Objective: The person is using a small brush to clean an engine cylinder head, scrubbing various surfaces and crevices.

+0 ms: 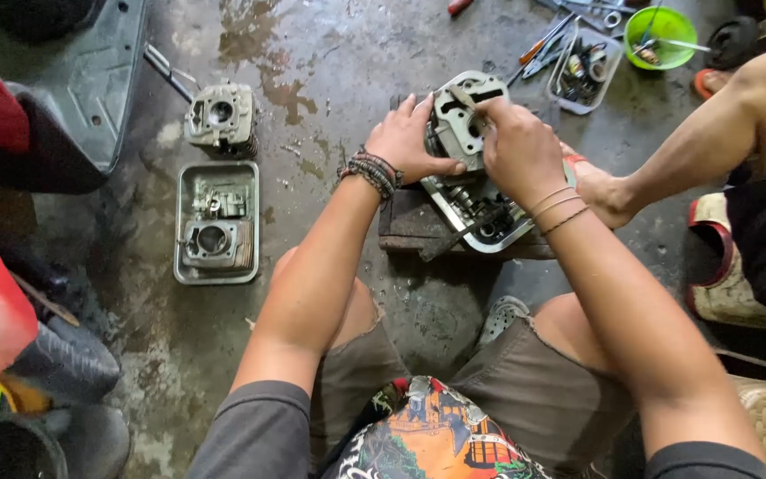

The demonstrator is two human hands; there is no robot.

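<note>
Head view, from left: a metal tray of engine parts lies on the concrete floor. Left hand grips the grey cylinder head on a wooden block; right hand pinches a small part at its top, fingers closed. Farther right, another person's forearm.

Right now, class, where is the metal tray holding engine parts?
In the head view, the metal tray lies on the concrete floor, out beyond the left hand, just below a loose cylinder block.
</note>
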